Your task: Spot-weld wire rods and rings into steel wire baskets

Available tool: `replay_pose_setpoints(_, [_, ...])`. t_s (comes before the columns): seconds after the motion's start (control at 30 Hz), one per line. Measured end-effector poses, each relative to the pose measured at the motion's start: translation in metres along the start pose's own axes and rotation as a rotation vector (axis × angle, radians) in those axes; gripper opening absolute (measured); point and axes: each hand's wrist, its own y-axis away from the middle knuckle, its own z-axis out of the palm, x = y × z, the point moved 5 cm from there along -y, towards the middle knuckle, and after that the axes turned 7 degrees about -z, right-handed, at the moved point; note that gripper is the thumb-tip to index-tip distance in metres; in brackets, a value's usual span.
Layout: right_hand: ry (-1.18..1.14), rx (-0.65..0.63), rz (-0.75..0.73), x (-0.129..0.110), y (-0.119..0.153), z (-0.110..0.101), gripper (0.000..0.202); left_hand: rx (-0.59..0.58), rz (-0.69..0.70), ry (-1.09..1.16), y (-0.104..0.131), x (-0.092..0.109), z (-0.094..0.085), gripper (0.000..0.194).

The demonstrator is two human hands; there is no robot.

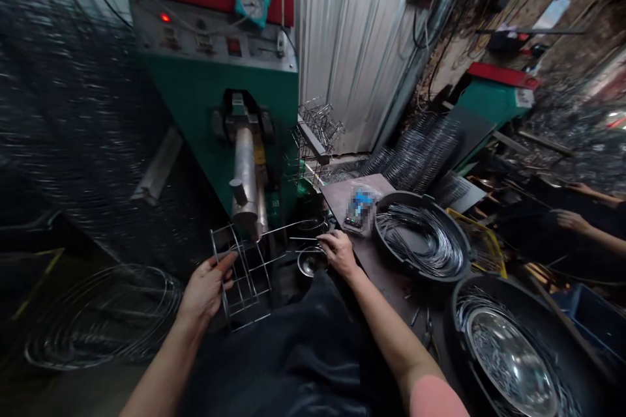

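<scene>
My left hand is closed around the left side of a wire frame made of crossed metal rods. The frame hangs just below the metal electrode arm of a green machine. To its right, my right hand pinches the end of a thin metal rod, which points left toward the frame. Whether that rod touches the frame is unclear. Below the rod, near my lap, sits a small shiny metal bowl.
On the right, a table bears a black tray of curved wires, pliers and a bagged item. A second black tray holds a steel bowl. Wire hoops lie at left. Another person's hands show far right.
</scene>
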Motion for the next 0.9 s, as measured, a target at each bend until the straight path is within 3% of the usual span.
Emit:
replay_pose_setpoints(0.13, [-0.028, -0.027, -0.073, -0.033, -0.02, 0.005, 0.014, 0.004, 0.021, -0.05, 0.002, 0.0, -0.001, 0.043])
replay_pose_setpoints(0.3, [-0.04, -0.06, -0.147, -0.052, -0.029, 0.008, 0.011, -0.022, 0.039, -0.062, 0.003, -0.003, -0.003, 0.043])
replay_pose_setpoints(0.43, [0.105, -0.232, -0.197, -0.053, -0.028, 0.005, 0.009, -0.01, 0.045, -0.106, 0.004, -0.002, -0.004, 0.042])
replay_pose_setpoints(0.57, [0.256, -0.263, -0.133, -0.039, -0.029, -0.013, 0.011, 0.009, 0.073, -0.102, 0.002, 0.002, -0.007, 0.041])
replay_pose_setpoints(0.7, [0.004, -0.275, -0.2, -0.045, -0.033, -0.011, 0.012, -0.001, 0.061, -0.079, 0.002, 0.001, -0.005, 0.04])
replay_pose_setpoints(0.9, [-0.182, -0.127, -0.24, -0.051, -0.043, 0.019, 0.014, -0.051, 0.038, -0.032, 0.003, -0.003, 0.0, 0.043])
